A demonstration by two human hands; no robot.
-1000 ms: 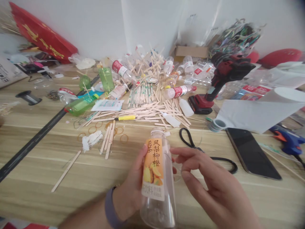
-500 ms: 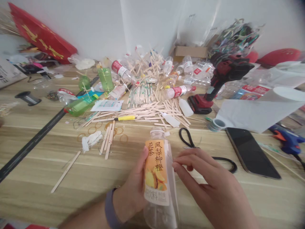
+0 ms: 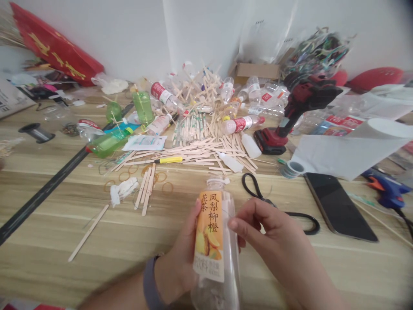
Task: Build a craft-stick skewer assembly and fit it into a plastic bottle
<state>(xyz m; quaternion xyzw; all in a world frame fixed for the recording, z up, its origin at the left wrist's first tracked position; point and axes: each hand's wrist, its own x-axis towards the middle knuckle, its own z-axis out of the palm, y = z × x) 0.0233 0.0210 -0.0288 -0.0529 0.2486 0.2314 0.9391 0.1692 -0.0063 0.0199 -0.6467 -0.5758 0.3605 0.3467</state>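
Observation:
A clear plastic bottle [image 3: 230, 262] with an orange and cream fruit-tea label stands nearly upright, its mouth uncapped. My left hand [image 3: 179, 254] is wrapped round its left side, thumb along the label's edge; the other fingers are hidden behind it. At the bottle's right side, my right hand [image 3: 267, 232] pinches a thin wire [image 3: 226, 212] between thumb and forefinger. Only a short, faint length of the wire shows across the bottle. Black-handled scissors [image 3: 253, 185] lie just beyond my right hand, partly covered by it.
Wooden sticks [image 3: 193, 153], a yellow cutter [image 3: 171, 159] and several bottles are heaped behind. To the right are a phone [image 3: 340, 206], a cordless drill [image 3: 290, 112], a wire spool [image 3: 293, 169] and a blue glue gun [image 3: 387, 187]. A black strip [image 3: 48, 193] crosses the left.
The bottle has tipped and turned slightly in my left hand, its neck a little lower. My right fingers have shifted left, closer to the label.

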